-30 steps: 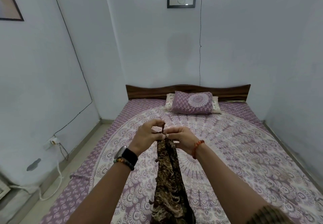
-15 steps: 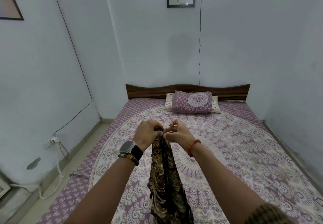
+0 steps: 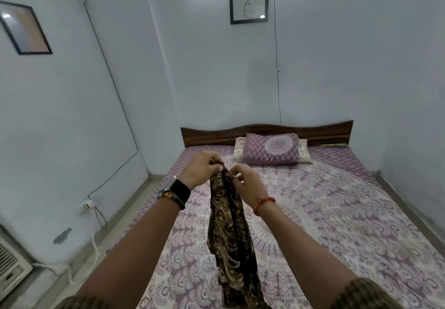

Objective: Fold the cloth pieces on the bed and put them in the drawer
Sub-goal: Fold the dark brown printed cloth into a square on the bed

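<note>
Cloth (image 3: pixel 228 231), one brown piece with a light pattern, hangs in the air straight down from two hands held close together over the bed (image 3: pixel 337 224). Its top edge is bunched up between the hands, and the rest drops below them, long and narrow, down past the bottom of the head view.

The left hand (image 3: pixel 201 170) has its fingers curled around the top corner of the cloth and grips it. The right hand (image 3: pixel 245 181) is just beside it, touching the same top edge, and pinches the cloth with bent fingers and thumb. Both arms reach forward, and the cloth hangs between them.

On the left wrist there is one dark watch (image 3: pixel 177 188) and one beaded band next to it. On the right wrist there is one red bead bracelet (image 3: pixel 263 204).

Under the hands and the cloth lies the bed with its purple and white sheet. Far past the hands, at the head of the bed, is one purple pillow (image 3: pixel 272 148) with a lighter pillow peeking out behind it. Above that, on the wall, hangs one framed picture (image 3: pixel 249 5). Off to the left of the hands, high on the side wall, hangs one more frame (image 3: pixel 25 28).
</note>
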